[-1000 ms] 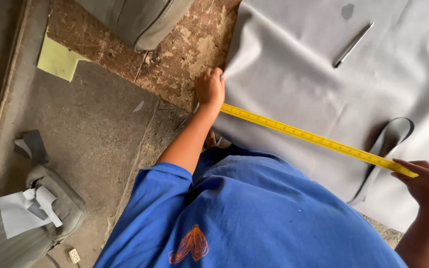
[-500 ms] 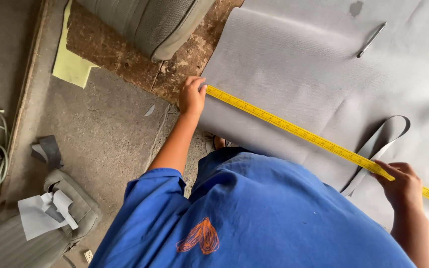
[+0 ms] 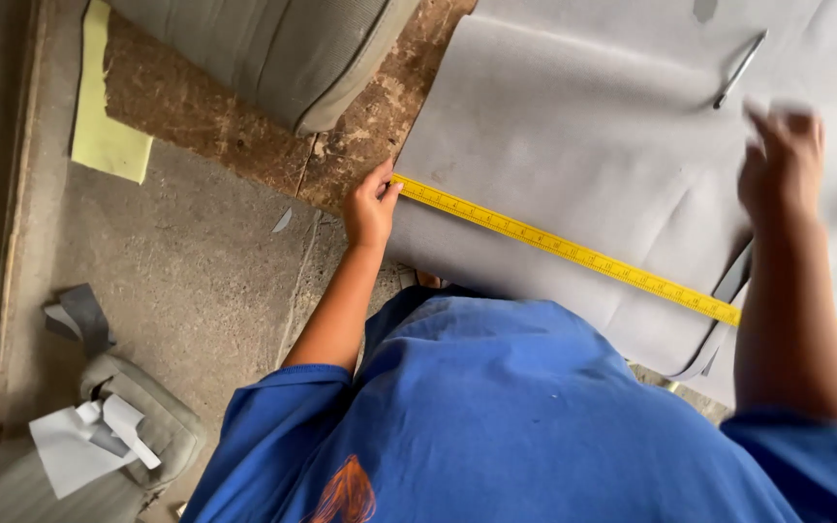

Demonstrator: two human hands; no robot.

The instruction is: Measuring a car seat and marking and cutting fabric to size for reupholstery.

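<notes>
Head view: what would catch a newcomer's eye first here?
A yellow tape measure runs diagonally across a grey sheet. The left hand pins its end at the sheet's left edge, while the right hand, blurred, hovers above the sheet near a metal pen-like tool at upper right.

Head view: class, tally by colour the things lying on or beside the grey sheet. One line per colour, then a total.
Yellow: 2, the tape measure and the foam scrap
Grey: 2, the sheet and the cushion
Silver: 1, the pen
Total: 5
</notes>
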